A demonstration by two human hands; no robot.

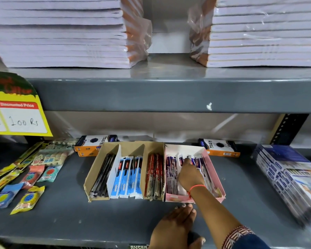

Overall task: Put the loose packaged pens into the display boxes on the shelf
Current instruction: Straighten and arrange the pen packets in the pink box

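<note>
A brown cardboard display box (90, 178) stands on the grey shelf with three compartments: black pens (102, 177), blue-and-white packaged pens (128, 177) and red packaged pens (154, 177). Touching its right side is a pink display box (216, 175) with purple-and-white packaged pens (171, 175). My right hand (189, 175) reaches into the pink box, fingers pressed on the packs there. My left hand (176, 225) rests flat on the shelf just in front of the pink box, holding nothing.
Loose packets (28, 199) lie at the left of the grey shelf (70, 218). Orange-and-white boxes (219, 147) sit behind the display boxes. Stacked blue boxes (287, 177) stand at right. Notebook stacks (61, 33) fill the shelf above. A yellow price sign (16, 114) hangs at left.
</note>
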